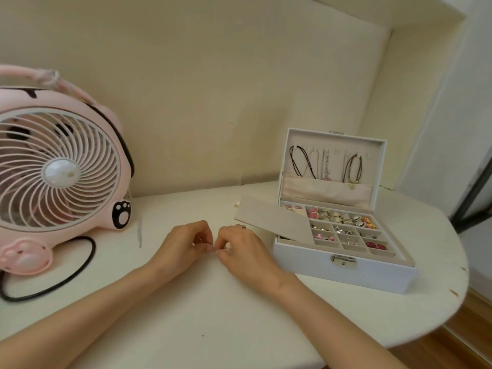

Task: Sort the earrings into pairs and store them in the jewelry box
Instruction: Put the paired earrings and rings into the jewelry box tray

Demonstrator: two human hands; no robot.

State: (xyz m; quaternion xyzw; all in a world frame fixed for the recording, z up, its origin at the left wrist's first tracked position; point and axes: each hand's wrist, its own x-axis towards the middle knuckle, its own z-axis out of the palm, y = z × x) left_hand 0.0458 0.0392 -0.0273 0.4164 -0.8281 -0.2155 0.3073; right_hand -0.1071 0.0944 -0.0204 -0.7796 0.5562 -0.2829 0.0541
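Both grips were drawn in narrow. The left hand [183,243] and the right hand [241,247] met fingertip to fingertip at the middle of the frame, low over the counter [186,302], pinching something tiny between them. I took it for an earring [215,250], though it was too small to make out. Whether each hand held its own piece I could not tell. A ring [243,226] sat on a right finger.

A thing like that would weigh next to nothing, be stiff and smooth, and skip away readily. I judged it best taken by its ornament with the fingertips, leaving any thin post or hook alone, since that could bend.

Just to the right stood the white jewelry box [346,272], its lid [382,166] up with necklaces [300,163] hanging inside. Its compartments [382,253] held stored earrings [375,246], and a grey felt pad [271,218] lay askew across its left part. At the left of the frame stood a pink fan [58,169] with a black cable [80,267].
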